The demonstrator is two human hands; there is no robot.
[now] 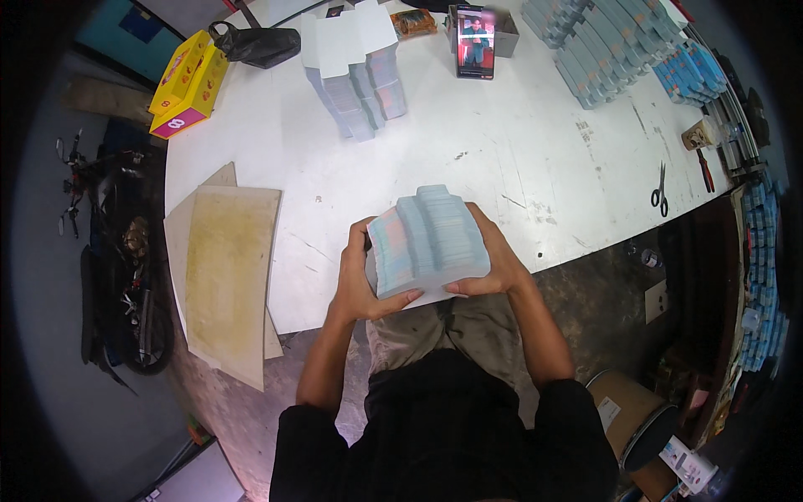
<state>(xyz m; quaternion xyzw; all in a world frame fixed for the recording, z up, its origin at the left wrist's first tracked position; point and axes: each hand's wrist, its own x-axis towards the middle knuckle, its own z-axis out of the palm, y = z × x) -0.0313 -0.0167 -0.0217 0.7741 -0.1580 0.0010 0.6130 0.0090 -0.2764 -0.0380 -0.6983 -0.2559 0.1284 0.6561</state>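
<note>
Both my hands grip a thick stepped stack of pale blue printed sheets [431, 238] held over the near edge of the white table [519, 151]. My left hand [358, 280] clasps its left side and underside, fingers curled along the bottom. My right hand [493, 259] wraps its right side, with the thumb under the front edge. The stack stands in several offset bundles, tilted slightly toward me.
A similar stack with white sheets [355, 71] stands at the table's back. Rows of blue bundles [611, 46] lie at the back right. An upright phone [475, 42], scissors [660, 191], brown boards [226, 268] and a yellow box [188, 84] are also there.
</note>
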